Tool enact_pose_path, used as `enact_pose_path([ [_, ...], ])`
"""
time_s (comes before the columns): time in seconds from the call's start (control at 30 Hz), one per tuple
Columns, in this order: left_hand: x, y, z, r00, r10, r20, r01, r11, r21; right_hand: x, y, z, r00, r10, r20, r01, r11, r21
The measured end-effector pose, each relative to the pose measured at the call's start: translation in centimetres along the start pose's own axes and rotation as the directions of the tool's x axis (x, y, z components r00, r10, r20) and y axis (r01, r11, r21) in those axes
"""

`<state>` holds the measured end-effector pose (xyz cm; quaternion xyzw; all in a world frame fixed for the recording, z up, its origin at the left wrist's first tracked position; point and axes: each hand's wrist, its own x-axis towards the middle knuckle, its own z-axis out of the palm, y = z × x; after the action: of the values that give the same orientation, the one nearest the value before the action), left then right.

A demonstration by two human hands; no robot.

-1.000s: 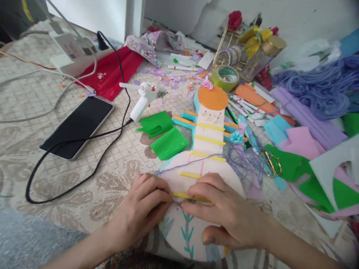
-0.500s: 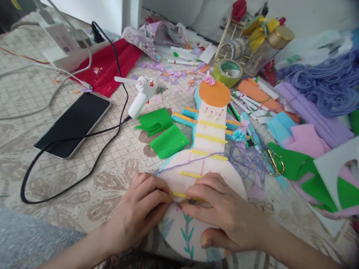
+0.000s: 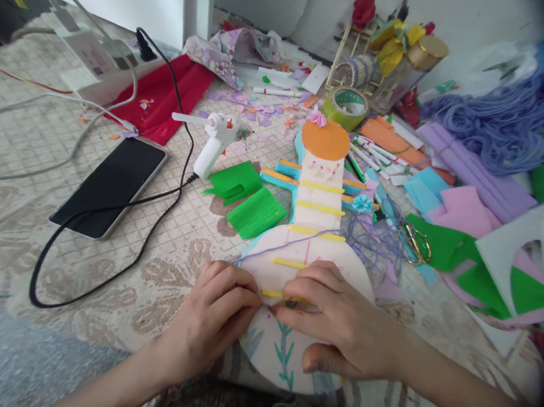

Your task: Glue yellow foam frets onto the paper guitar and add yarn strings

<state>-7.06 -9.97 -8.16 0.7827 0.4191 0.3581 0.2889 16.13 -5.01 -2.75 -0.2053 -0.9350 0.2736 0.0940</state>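
A paper guitar (image 3: 320, 215) lies on the cloth, its pale body toward me and its orange head pointing away, with yellow strips across it and green leaves drawn on the body. Purple yarn (image 3: 292, 246) runs over the body from a loose tangle on the right to my left hand (image 3: 222, 305). The fingers of that hand are pinched on the yarn at the body's left side. My right hand (image 3: 339, 318) rests on the body, index fingertip close to the left fingertips and thumb apart. Whether its fingers touch the yarn is hard to see.
On the left are a phone (image 3: 109, 187), a white glue gun (image 3: 215, 142) with a black cord, and a power strip (image 3: 95, 82). Green paper pieces (image 3: 257, 212) lie beside the guitar. Scissors (image 3: 417, 243), paper scraps, tape (image 3: 345, 108) and a yarn bundle (image 3: 493, 122) crowd the right.
Both hands keep almost the same place on the guitar's body, and the yarn lies as before. Only a very slight shift of the view shows.
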Motion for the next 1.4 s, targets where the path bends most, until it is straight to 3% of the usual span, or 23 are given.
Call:
enact_pose_path([
  [0.9,-0.9,0.5,0.1,0.999,0.000,-0.054,0.001,1.000,0.019,-0.1,-0.1,0.2,1.000,0.007,-0.019,-0.007,1.000,-0.021],
  [1.4,-1.6,0.5,0.4,0.997,0.069,-0.046,-0.066,0.996,0.057,-0.2,-0.2,0.3,0.999,-0.005,-0.032,0.004,1.000,-0.007],
])
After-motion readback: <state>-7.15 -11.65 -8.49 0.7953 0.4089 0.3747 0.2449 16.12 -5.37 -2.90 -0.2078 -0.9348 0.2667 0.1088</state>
